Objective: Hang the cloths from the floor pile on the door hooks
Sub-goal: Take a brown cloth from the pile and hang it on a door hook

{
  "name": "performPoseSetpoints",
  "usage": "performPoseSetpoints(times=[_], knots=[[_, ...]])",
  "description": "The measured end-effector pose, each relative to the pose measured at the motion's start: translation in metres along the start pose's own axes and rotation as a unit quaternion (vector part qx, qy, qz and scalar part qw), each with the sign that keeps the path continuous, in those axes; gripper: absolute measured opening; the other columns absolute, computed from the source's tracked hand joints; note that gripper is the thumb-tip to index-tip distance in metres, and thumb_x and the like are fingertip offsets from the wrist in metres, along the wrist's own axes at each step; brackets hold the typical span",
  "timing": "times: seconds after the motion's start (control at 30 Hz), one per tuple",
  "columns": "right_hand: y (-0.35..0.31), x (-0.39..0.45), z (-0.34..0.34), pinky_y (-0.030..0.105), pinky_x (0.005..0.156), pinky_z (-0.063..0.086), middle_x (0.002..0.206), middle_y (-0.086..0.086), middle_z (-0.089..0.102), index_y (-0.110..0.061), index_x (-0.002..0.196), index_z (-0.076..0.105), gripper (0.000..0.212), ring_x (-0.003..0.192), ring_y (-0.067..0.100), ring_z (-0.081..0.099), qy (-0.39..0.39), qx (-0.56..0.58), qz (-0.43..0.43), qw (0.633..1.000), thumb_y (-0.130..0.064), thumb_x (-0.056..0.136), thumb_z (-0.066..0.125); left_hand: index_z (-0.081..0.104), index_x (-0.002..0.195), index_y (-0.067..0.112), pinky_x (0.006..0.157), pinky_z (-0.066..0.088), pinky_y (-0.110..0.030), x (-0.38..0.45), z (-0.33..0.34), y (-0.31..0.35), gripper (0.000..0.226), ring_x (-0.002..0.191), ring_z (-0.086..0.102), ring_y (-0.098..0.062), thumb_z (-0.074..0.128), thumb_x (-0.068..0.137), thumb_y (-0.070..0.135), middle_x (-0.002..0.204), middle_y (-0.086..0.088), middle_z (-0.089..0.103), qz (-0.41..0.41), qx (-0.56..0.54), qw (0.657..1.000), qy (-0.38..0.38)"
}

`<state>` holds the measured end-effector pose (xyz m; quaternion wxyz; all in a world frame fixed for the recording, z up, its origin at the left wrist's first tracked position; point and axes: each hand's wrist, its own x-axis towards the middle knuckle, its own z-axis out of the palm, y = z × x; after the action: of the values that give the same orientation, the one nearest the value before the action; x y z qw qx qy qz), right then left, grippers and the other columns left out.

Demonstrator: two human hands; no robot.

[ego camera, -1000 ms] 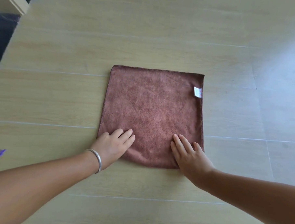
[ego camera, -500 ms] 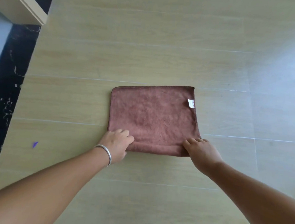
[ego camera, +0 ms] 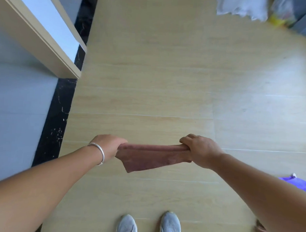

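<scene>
A brown cloth (ego camera: pixel 147 156) hangs in the air above the wooden floor, stretched between both hands. My left hand (ego camera: pixel 109 144), with a silver bangle on its wrist, grips the cloth's left end. My right hand (ego camera: pixel 199 148) grips the right end, fingers curled round the edge. The cloth's lower part droops towards me in a point. A purple cloth (ego camera: pixel 296 184) lies on the floor at the right, partly hidden by my right arm. No door hooks are visible.
A cream door frame (ego camera: pixel 41 39) and a black threshold strip (ego camera: pixel 57 115) run along the left. White and yellow bags (ego camera: pixel 250 7) sit at the far right top. My grey shoes (ego camera: pixel 149 226) stand on the floor (ego camera: pixel 158 89) below the cloth.
The brown cloth lay flat on the floor under my hands; both hands pinched its near edge and lifted it. The view rose from close to the floor to standing height.
</scene>
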<state>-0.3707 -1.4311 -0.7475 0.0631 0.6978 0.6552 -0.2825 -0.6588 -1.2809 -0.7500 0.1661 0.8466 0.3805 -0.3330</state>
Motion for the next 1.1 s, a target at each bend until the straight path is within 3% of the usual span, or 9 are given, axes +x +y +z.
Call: performPoseSetpoints(times=[0.07, 0.3, 0.57, 0.7, 0.83, 0.9, 1.1], knots=[[-0.017, -0.028, -0.057, 0.029, 0.070, 0.043, 0.103, -0.007, 0.058, -0.028, 0.105, 0.057, 0.026, 0.094, 0.020, 0.058, 0.005, -0.011, 0.002, 1.000, -0.016, 0.085, 0.046, 0.060, 0.104, 0.035, 0.063, 0.043, -0.027, -0.040, -0.053, 0.002, 0.036, 0.079, 0.058, -0.020, 0.043, 0.082, 0.011, 0.090, 0.009, 0.065, -0.018, 0.011, 1.000, 0.009], [-0.086, -0.135, -0.257, 0.033, 0.068, 0.046, 0.101, 0.000, 0.056, -0.018, 0.097, 0.061, 0.031, 0.085, 0.025, 0.057, 0.041, -0.064, 0.017, 0.997, 0.000, 0.082, 0.041, 0.058, 0.096, 0.032, 0.061, 0.039, -0.028, -0.200, -0.239, 0.010, 0.026, 0.077, 0.058, -0.023, 0.044, 0.082, 0.014, 0.083, 0.007, 0.062, -0.012, 0.022, 0.994, 0.109], [-0.137, -0.203, -0.466, 0.029, 0.062, 0.040, 0.100, 0.000, 0.063, -0.029, 0.102, 0.062, 0.040, 0.088, 0.025, 0.058, 0.159, -0.097, 0.033, 0.982, -0.008, 0.078, 0.038, 0.052, 0.087, 0.032, 0.053, 0.033, -0.029, -0.340, -0.407, 0.002, 0.023, 0.068, 0.057, -0.017, 0.038, 0.087, 0.014, 0.072, 0.008, 0.058, -0.034, 0.003, 0.970, 0.241], [-0.161, -0.240, -0.543, 0.027, 0.055, 0.032, 0.083, -0.016, 0.055, -0.041, 0.100, 0.057, 0.043, 0.083, 0.017, 0.054, 0.166, -0.065, 0.018, 0.984, -0.015, 0.077, 0.032, 0.052, 0.082, 0.033, 0.055, 0.038, -0.030, -0.394, -0.468, -0.008, 0.023, 0.069, 0.057, -0.018, 0.036, 0.092, 0.020, 0.073, 0.007, 0.059, -0.033, -0.003, 0.954, 0.297], [-0.186, -0.273, -0.604, 0.026, 0.054, 0.031, 0.078, -0.017, 0.053, -0.043, 0.080, 0.054, 0.034, 0.073, 0.002, 0.047, 0.186, -0.072, 0.028, 0.980, -0.017, 0.080, 0.032, 0.058, 0.082, 0.032, 0.059, 0.043, -0.030, -0.445, -0.521, -0.014, 0.028, 0.073, 0.059, -0.015, 0.034, 0.094, 0.023, 0.077, 0.010, 0.063, -0.040, -0.020, 0.935, 0.352], [-0.196, -0.288, -0.630, 0.028, 0.058, 0.039, 0.080, -0.013, 0.056, -0.040, 0.072, 0.053, 0.034, 0.076, 0.008, 0.052, 0.201, -0.043, 0.028, 0.978, -0.015, 0.078, 0.031, 0.061, 0.088, 0.037, 0.067, 0.048, -0.031, -0.472, -0.544, -0.014, 0.030, 0.078, 0.060, -0.015, 0.035, 0.094, 0.024, 0.082, 0.013, 0.065, -0.039, -0.026, 0.920, 0.389], [-0.225, -0.340, -0.698, 0.034, 0.067, 0.052, 0.087, -0.003, 0.063, -0.028, 0.088, 0.067, 0.044, 0.081, 0.019, 0.059, 0.327, -0.009, 0.016, 0.945, -0.007, 0.075, 0.030, 0.062, 0.089, 0.042, 0.070, 0.051, -0.032, -0.544, -0.604, -0.004, 0.033, 0.081, 0.061, -0.015, 0.036, 0.093, 0.022, 0.084, 0.015, 0.065, -0.044, -0.024, 0.882, 0.469]])
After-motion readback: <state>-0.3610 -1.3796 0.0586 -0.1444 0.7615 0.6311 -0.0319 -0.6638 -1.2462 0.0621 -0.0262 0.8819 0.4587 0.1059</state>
